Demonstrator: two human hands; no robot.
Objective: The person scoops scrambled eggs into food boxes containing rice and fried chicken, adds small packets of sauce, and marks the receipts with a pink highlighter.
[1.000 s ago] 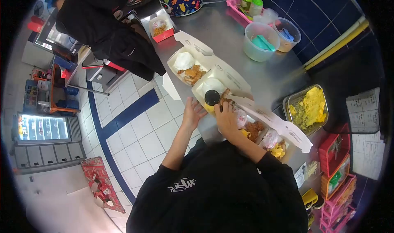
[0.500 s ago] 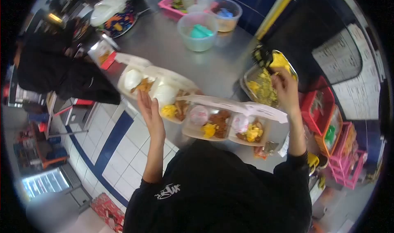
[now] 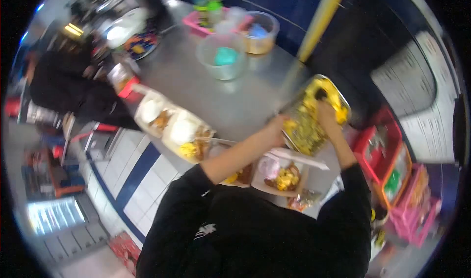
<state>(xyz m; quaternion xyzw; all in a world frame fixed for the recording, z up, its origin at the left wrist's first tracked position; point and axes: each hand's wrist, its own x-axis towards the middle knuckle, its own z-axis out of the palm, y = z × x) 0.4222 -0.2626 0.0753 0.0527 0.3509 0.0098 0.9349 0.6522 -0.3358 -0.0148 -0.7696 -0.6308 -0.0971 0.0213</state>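
Note:
A metal tray of yellow scrambled egg lies tilted in view on the steel counter. My left hand is at its near left rim, fingers closed at the edge. My right hand reaches down into the tray, its fingertips blurred among the egg beside a dark spot. Below my arms, an open takeaway box holds a wrapped pink-white ball, brown meat and egg; my left forearm covers part of the row. Farther left, another open box holds white rice mounds, meat and egg.
Clear tubs and a pink basket with bottles stand at the back. Red and orange bins sit on the right, near a pink basket. A person in dark clothes is at the left. Small packets lie by the boxes.
My left hand has left the rice box and moved right to the tray's rim. My right hand has gone lower into the egg. The whole view has shifted slightly.

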